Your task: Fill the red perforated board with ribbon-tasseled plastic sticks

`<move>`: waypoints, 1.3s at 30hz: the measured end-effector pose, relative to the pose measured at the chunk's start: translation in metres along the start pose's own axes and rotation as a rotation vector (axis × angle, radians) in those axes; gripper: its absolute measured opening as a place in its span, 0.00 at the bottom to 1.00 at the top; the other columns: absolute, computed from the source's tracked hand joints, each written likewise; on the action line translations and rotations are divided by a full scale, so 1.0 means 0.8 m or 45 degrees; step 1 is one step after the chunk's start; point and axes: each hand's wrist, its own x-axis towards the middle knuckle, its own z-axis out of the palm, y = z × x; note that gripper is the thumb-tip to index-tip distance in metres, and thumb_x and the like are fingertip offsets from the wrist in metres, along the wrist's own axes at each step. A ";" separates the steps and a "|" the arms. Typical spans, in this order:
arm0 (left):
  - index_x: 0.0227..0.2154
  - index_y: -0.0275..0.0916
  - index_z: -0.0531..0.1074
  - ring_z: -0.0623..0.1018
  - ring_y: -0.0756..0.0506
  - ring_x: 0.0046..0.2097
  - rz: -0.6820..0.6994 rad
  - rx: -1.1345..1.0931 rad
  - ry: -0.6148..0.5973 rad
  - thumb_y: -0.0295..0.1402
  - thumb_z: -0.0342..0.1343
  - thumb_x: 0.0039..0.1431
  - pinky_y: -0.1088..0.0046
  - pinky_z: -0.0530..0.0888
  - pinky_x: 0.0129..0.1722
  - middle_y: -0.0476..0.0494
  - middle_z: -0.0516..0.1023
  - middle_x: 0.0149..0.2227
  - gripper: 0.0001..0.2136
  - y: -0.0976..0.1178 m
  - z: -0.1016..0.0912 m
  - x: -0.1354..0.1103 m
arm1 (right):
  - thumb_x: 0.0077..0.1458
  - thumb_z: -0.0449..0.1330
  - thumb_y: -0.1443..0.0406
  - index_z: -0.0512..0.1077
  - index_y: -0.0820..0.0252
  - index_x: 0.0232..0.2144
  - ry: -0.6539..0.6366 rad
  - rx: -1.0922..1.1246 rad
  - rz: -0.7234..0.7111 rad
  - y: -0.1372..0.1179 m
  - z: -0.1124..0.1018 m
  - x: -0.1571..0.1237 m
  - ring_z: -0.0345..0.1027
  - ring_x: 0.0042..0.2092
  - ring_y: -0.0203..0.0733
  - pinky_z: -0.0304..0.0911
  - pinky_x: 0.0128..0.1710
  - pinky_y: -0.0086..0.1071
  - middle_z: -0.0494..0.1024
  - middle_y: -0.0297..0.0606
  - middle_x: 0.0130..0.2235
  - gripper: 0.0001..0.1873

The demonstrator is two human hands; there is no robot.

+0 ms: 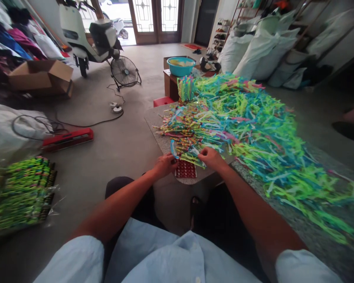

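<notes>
A big heap of bright green, blue and pink tasselled sticks (253, 125) covers a grey stone table (159, 137). At its near corner lies a small red patterned card (185, 169). My left hand (164, 164) is closed at the left edge of that card, fingers pinched on the end of a stick. My right hand (212, 157) rests just right of it, fingers curled on a small bundle of green sticks (191, 156) from the pile's front edge.
Packed bundles of the same sticks (20, 192) lie on the floor at left, by a red sealing device (67, 138) with its cord. Further off stand a floor fan (124, 72), a scooter (88, 35), a cardboard box (41, 76), a blue basin (181, 66) and white sacks (259, 51).
</notes>
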 end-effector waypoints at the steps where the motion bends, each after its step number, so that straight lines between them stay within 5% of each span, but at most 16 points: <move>1: 0.45 0.41 0.83 0.79 0.47 0.40 0.015 -0.021 -0.008 0.36 0.61 0.65 0.74 0.74 0.43 0.41 0.80 0.43 0.11 -0.003 0.000 0.001 | 0.60 0.61 0.65 0.73 0.59 0.32 -0.001 0.015 -0.066 0.000 -0.002 0.000 0.69 0.33 0.37 0.58 0.34 0.29 0.78 0.34 0.32 0.05; 9: 0.41 0.38 0.83 0.76 0.50 0.36 0.068 -0.086 -0.075 0.31 0.64 0.60 0.76 0.72 0.40 0.45 0.78 0.36 0.08 -0.026 -0.005 0.007 | 0.67 0.57 0.65 0.76 0.61 0.42 0.423 -0.541 -0.476 -0.022 0.013 -0.008 0.64 0.56 0.56 0.57 0.56 0.45 0.76 0.52 0.53 0.08; 14: 0.40 0.37 0.83 0.74 0.51 0.34 0.073 -0.160 -0.097 0.30 0.64 0.60 0.77 0.71 0.38 0.46 0.78 0.34 0.07 -0.029 -0.010 0.006 | 0.65 0.58 0.65 0.77 0.61 0.39 0.084 -0.632 -0.476 -0.037 0.047 -0.038 0.68 0.47 0.54 0.62 0.44 0.41 0.76 0.52 0.44 0.08; 18: 0.39 0.37 0.83 0.75 0.50 0.35 0.089 -0.167 -0.077 0.29 0.64 0.60 0.77 0.71 0.39 0.46 0.78 0.34 0.06 -0.030 -0.011 0.006 | 0.64 0.57 0.68 0.77 0.62 0.39 0.101 -0.633 -0.401 -0.029 0.056 -0.043 0.68 0.47 0.54 0.62 0.45 0.41 0.77 0.53 0.43 0.08; 25: 0.36 0.36 0.78 0.73 0.50 0.33 0.003 -0.100 -0.043 0.36 0.63 0.63 0.76 0.69 0.36 0.46 0.76 0.33 0.08 -0.021 -0.009 0.005 | 0.65 0.55 0.67 0.77 0.62 0.37 0.222 -0.639 -0.416 -0.021 0.013 -0.044 0.67 0.46 0.53 0.59 0.47 0.42 0.77 0.50 0.40 0.10; 29: 0.35 0.37 0.73 0.70 0.51 0.31 -0.094 -0.034 0.064 0.43 0.69 0.54 0.76 0.64 0.31 0.49 0.74 0.31 0.17 -0.005 -0.029 0.001 | 0.65 0.55 0.68 0.78 0.60 0.39 0.243 -0.611 -0.486 -0.023 -0.016 -0.052 0.66 0.47 0.54 0.57 0.49 0.44 0.78 0.50 0.41 0.11; 31: 0.30 0.37 0.70 0.67 0.52 0.28 -0.096 -0.058 0.076 0.45 0.66 0.58 0.76 0.61 0.30 0.51 0.71 0.27 0.16 0.005 -0.046 -0.007 | 0.65 0.56 0.67 0.79 0.58 0.41 0.246 -0.600 -0.567 -0.023 -0.028 -0.057 0.66 0.49 0.54 0.57 0.53 0.46 0.78 0.48 0.43 0.11; 34: 0.26 0.37 0.69 0.65 0.53 0.26 -0.026 -0.176 -0.038 0.46 0.57 0.66 0.76 0.60 0.29 0.52 0.68 0.23 0.19 0.020 -0.064 -0.025 | 0.66 0.57 0.67 0.80 0.55 0.42 0.216 -0.589 -0.707 -0.023 -0.042 -0.069 0.65 0.53 0.54 0.55 0.60 0.49 0.79 0.45 0.45 0.11; 39: 0.44 0.39 0.76 0.74 0.50 0.31 0.140 -0.156 -0.267 0.47 0.51 0.72 0.76 0.65 0.32 0.47 0.78 0.30 0.17 0.041 -0.056 -0.058 | 0.67 0.56 0.68 0.80 0.54 0.46 0.150 -0.486 -0.871 -0.030 -0.043 -0.085 0.66 0.55 0.52 0.52 0.66 0.51 0.80 0.44 0.46 0.13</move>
